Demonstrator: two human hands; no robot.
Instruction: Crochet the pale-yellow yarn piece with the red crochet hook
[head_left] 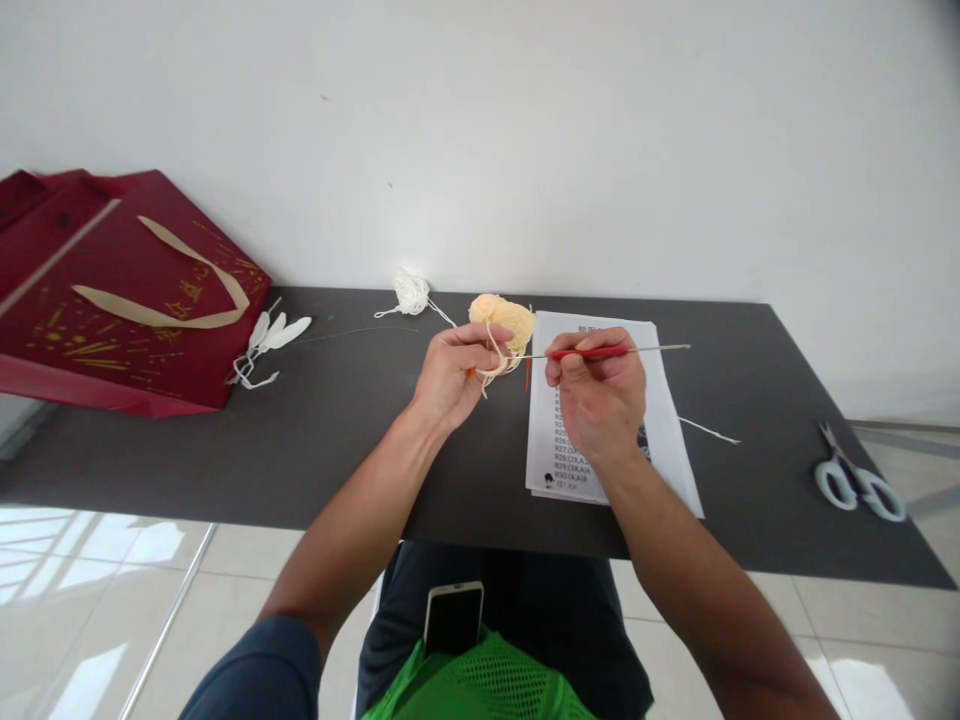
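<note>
My right hand [600,395] is closed around the red grip of a crochet hook [609,352], whose thin metal shaft points left. My left hand [456,372] pinches a strand of pale yellow yarn [491,372], with a loop over the fingers. The hook's tip reaches the yarn at the left fingertips; whether it passes through a loop is too small to tell. A bit of orange shows at the left fingers. Just behind lies the ball of pale yellow yarn [510,318]. Under my right hand are printed pattern sheets [667,450], partly covered.
At the far left stands a dark red paper bag [112,300], with white crocheted pieces [274,335] beside it. A white yarn ball [412,292] sits near the wall. Scissors [855,478] lie at the right of the dark table [750,370]. A phone [454,617] rests at my lap.
</note>
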